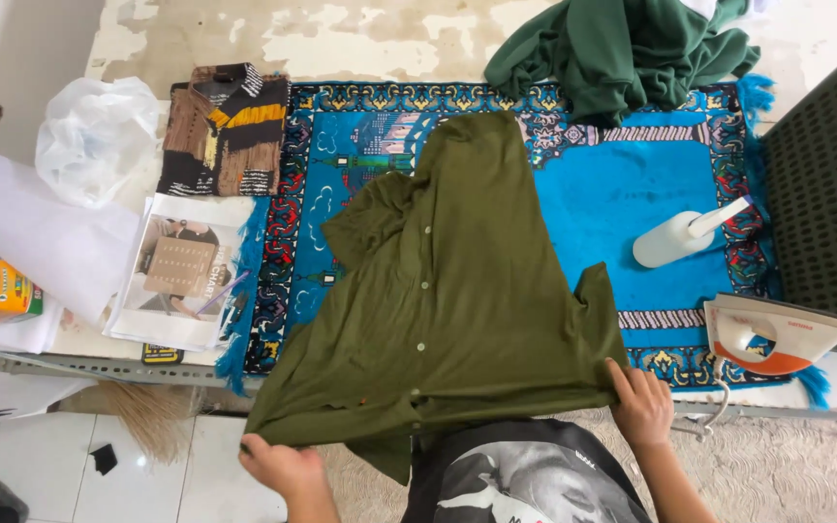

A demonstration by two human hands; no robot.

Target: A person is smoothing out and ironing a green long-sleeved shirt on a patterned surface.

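Note:
An olive green button-up shirt [457, 291] lies spread over a blue patterned mat [622, 194], its button row running down the middle and its collar end pointing away from me. My left hand [278, 463] grips the shirt's near hem at the lower left corner. My right hand [643, 402] pinches the hem at the lower right corner, near a short sleeve. The hem hangs over the near edge of the surface toward my body.
A white and orange iron [777, 334] stands at the right, a white spray bottle [680, 237] beyond it. A dark green garment [622, 48] is heaped at the far edge. A folded brown striped garment [225, 131], a plastic bag [94, 136] and papers [181, 276] lie left.

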